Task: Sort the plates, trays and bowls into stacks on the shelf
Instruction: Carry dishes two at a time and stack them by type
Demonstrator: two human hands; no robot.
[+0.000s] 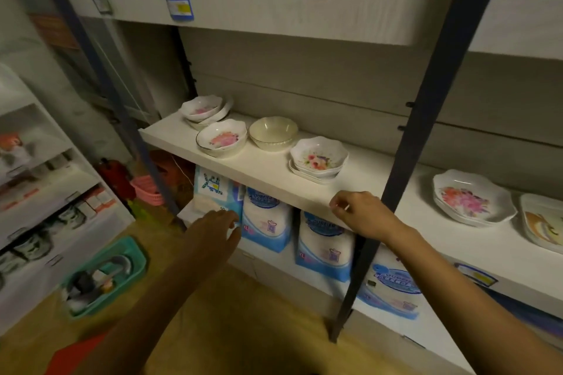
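Your left hand [213, 228] hangs relaxed and empty, your right hand [359, 213] loosely curled and empty by the shelf [268, 175] edge, with the stacked flowered bowls [318, 160] just beyond the right one, probably light, slick and chippable, so pinch them at the rim.

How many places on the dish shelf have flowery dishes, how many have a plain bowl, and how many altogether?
Flowery dishes, single or piled: 4 (back-left pile, front-left dish, middle pile, right pile)
Plain cream bowl: 1
Orange-patterned tray, cut off at the edge: 1
Total: 6
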